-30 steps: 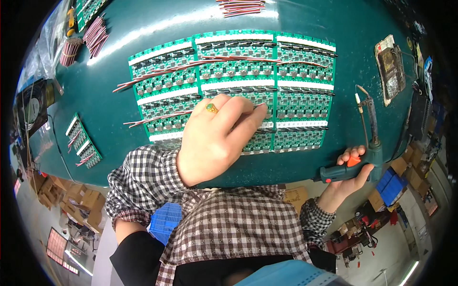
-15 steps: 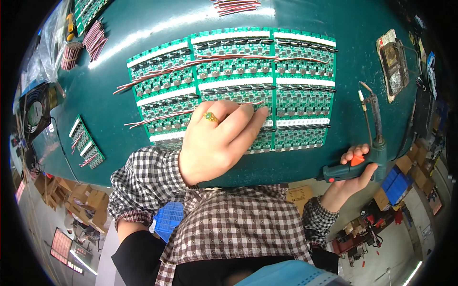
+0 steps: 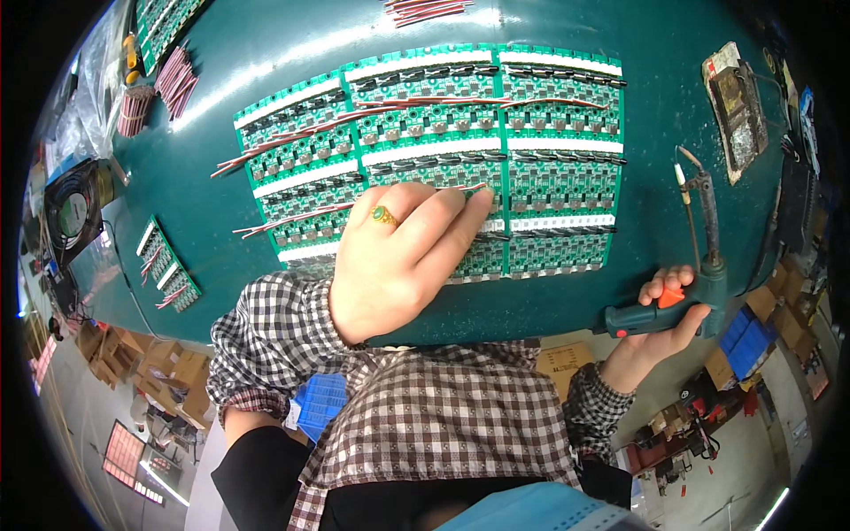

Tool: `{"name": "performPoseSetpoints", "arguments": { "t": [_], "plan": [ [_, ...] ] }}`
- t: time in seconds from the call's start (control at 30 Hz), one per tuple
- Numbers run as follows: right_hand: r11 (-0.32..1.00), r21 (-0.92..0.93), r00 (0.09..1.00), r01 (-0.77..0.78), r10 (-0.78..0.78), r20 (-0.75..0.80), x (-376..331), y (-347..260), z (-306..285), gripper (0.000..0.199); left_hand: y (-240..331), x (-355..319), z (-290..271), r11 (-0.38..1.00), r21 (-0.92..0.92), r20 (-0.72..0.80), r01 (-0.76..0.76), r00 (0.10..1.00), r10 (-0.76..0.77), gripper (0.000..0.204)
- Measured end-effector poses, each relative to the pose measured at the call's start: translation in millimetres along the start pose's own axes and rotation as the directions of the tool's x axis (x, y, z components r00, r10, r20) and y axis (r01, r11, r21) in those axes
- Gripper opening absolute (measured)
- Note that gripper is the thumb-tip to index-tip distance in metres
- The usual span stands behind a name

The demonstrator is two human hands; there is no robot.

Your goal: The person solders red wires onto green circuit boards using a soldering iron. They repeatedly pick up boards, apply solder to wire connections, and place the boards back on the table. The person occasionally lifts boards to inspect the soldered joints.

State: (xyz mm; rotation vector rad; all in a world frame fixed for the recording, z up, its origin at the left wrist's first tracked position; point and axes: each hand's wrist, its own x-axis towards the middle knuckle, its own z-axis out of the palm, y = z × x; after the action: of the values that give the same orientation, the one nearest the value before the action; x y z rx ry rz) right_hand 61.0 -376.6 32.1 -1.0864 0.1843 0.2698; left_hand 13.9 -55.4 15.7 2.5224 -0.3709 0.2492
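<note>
Left hand [image 3: 394,257]: fingers curled and bunched over the green circuit boards [image 3: 551,190], tips at the end of a red-and-white wire [image 3: 475,187]. Contact is hidden; whether they pinch or merely press cannot be told. Right hand [image 3: 655,343], between 3 and 4 o'clock from it, is wrapped round a soldering gun [image 3: 711,292], its tip well apart from the boards.

Recommended practice, in judgement: keep the wire end steady, fingertips clear of heat, hot tip away from sleeve and loose leads.

Orientation: the wire's visible end points about 3 o'clock. The gun's barrel runs 6 to 12 o'clock, tip bent toward 11. The boards' long axis lies 9 to 3.

Outlying: a small board strip [image 3: 166,270] at 9 o'clock from the left hand.
</note>
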Motion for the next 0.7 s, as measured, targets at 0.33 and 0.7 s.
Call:
{"name": "performPoseSetpoints", "arguments": {
  "t": [0.33,0.7],
  "plan": [
    [1.0,0.019,1.0,0.006,-0.006,0.021,-0.7,-0.6,-5.6,0.05,-0.2,2.6,-0.9,1.0,-0.015,0.049,0.0,0.999,0.001,0.051],
    [0.999,0.029,0.998,0.015,-0.017,0.068,0.7,0.3,-9.7,0.051,1.0,4.5,-4.2,0.999,0.036,0.088,-0.039,0.995,0.035,0.051]
  ]
}}
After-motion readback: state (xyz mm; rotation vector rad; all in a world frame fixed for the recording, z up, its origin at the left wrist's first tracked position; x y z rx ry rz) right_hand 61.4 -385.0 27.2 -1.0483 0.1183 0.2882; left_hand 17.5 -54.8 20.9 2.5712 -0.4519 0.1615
